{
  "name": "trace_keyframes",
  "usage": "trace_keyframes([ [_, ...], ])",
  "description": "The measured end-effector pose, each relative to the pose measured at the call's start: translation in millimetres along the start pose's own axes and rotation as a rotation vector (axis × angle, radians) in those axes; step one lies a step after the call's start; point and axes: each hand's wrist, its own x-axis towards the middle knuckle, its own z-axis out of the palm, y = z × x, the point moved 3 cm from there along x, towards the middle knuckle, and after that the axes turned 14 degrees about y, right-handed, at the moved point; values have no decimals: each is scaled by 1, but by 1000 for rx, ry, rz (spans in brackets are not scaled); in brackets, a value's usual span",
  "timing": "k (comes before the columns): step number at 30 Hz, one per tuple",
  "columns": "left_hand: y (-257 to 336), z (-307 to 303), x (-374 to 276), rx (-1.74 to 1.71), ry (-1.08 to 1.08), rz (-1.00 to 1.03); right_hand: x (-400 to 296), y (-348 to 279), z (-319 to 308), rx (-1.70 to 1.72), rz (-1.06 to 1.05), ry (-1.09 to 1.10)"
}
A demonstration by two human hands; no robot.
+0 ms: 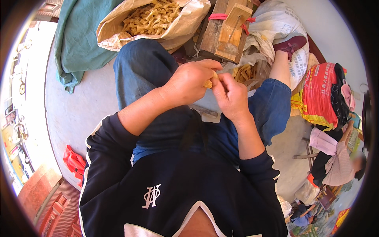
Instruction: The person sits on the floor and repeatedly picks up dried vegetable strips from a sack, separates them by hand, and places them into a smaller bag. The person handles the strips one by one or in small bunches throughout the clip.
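My left hand (188,83) and my right hand (232,96) meet above my lap. Between them is a small pale-yellow strip (208,84), pinched by the fingers of both hands. My fingers hide most of it; one end sticks out below the left hand. Just beyond the right hand, similar yellow strips (245,72) lie in a clear plastic bag near the floor. Ahead of my left knee, an open paper-lined sack (111,32) holds a heap of short yellow pieces (152,19), which look knotted or twisted.
A wooden bench (208,40) bears a slotted wooden block (234,29) tied with red cloth. Right of it are a white woven sack (275,17) and a red printed bag (321,91). Green cloth (86,35) lies left. Other people (339,166) sit at far right.
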Motion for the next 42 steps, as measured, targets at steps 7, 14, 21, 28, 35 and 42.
trace_keyframes([
  [7,-2,-20,9,-650,328,-363,-8,22,-9,956,622,-232],
  [14,3,-7,7,-825,-21,-930,6,10,-6,785,651,-162],
  [21,-34,0,41,-708,216,-860,45,33,-25,424,419,146],
  [28,-106,36,86,-167,303,-592,106,60,-11,-365,135,377],
  [35,-87,32,70,-23,380,-395,81,63,-17,-139,203,412],
  [42,-22,38,34,-613,103,-1043,61,-14,-20,45,-468,246],
])
